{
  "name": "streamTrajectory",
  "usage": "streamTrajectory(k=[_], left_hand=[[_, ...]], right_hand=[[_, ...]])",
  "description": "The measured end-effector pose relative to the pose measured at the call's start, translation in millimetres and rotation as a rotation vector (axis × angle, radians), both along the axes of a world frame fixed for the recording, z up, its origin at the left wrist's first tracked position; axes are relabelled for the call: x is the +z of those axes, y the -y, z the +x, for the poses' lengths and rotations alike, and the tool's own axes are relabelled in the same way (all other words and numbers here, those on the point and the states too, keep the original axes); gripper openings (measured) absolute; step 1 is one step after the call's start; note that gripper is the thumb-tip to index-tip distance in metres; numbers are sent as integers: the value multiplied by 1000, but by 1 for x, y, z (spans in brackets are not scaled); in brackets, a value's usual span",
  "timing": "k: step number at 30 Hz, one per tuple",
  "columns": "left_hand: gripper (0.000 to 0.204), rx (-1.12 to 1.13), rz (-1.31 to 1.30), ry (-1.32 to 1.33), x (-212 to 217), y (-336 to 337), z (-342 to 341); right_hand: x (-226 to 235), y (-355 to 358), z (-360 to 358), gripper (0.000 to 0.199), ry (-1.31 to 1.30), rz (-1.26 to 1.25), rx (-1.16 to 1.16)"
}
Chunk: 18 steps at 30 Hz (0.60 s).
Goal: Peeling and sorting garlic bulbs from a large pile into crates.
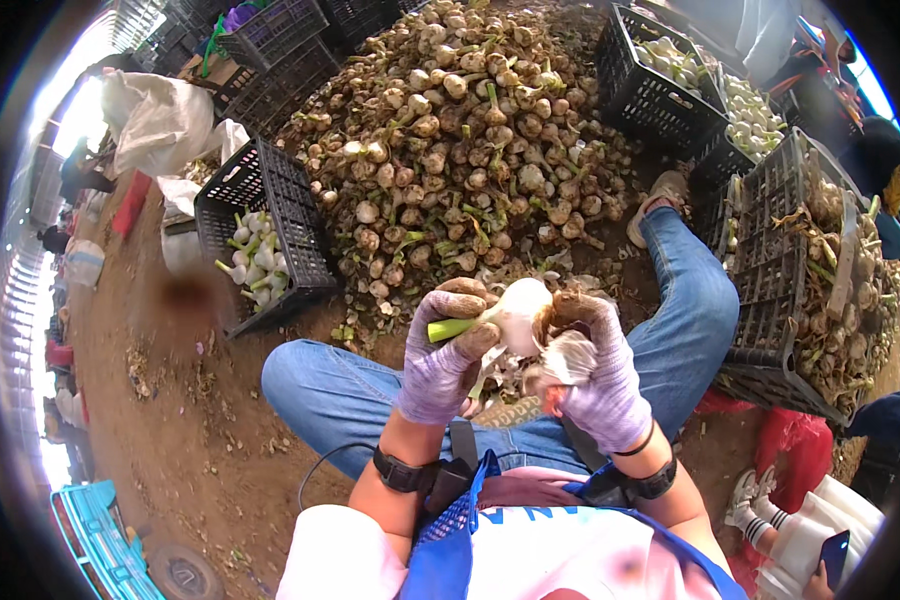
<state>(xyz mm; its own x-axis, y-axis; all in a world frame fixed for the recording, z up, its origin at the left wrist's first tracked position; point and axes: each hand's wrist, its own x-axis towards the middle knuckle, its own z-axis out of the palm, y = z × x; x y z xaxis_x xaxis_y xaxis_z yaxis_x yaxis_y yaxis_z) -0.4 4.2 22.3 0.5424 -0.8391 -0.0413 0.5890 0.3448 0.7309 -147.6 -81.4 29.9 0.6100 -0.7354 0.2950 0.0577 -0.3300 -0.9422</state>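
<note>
Between my gloved hands, above my lap, is a white garlic bulb point(523, 314) with a short cut green stem pointing left. My left hand point(446, 350), in a soiled lilac glove, is closed around the stem end. At the bulb's right side, my right hand point(600, 372) is closed on loose, papery garlic skin point(568, 358) next to the brownish root end. A bare fingertip shows through the right glove. More peeled skins and a stem lie below the hands, in front of my lap.
A big heap of untrimmed garlic point(470, 140) rises ahead. At left, a tipped black crate point(305, 215) holds cleaned bulbs. More filled crates point(660, 100) stand at far right, beside a crate point(770, 270) of dirty garlic. A person with a phone point(832, 556) sits at lower right.
</note>
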Motion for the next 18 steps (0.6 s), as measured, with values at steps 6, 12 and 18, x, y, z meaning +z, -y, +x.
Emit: streamTrajectory(k=[6, 12, 18], left_hand=[[25, -112, -72, -44, -11, -6, 8], [28, -83, -27, -295, -22, -8, 18], [26, -172, 136, -223, -38, -6, 22]], right_hand=[[-12, 43, -2, 19, 506, 944, -208], [-25, 24, -4, 52, 268, 609, 188], [-23, 24, 3, 26, 50, 583, 292]])
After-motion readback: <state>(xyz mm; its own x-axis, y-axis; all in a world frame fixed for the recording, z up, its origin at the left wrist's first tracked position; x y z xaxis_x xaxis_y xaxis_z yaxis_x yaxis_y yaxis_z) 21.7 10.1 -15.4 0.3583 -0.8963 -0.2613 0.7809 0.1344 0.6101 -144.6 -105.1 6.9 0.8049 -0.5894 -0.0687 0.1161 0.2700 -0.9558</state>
